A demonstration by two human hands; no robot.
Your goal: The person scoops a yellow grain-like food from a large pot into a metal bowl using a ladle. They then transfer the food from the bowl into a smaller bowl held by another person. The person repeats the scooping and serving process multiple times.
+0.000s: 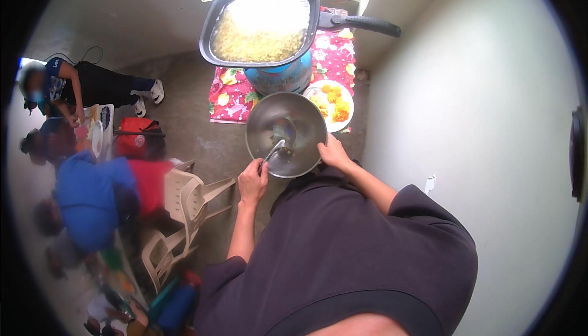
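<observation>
My left hand [252, 183] is closed round the dark handle of a slim metal utensil [275, 150]. Its silver end reaches into a large, round steel bowl [310, 114]; whether that end is a spoon or a fork is too small to tell. Only a few bits and a little wetness show at the bottom of the bowl. On its right side my right hand [334, 151] grips the rim, keeping the bowl in front of my body. Beyond it, a dark square frying pan [314, 14] with yellowish, bubbling contents rests above a blue rounded gas tank [278, 80].
The pan handle [370, 25] juts right. A white plate [348, 96] of orange food lies on a red patterned cloth [228, 106]. Left are a beige plastic chair [184, 192], a red bag [141, 138] and several people. A pale wall [465, 91] stands right.
</observation>
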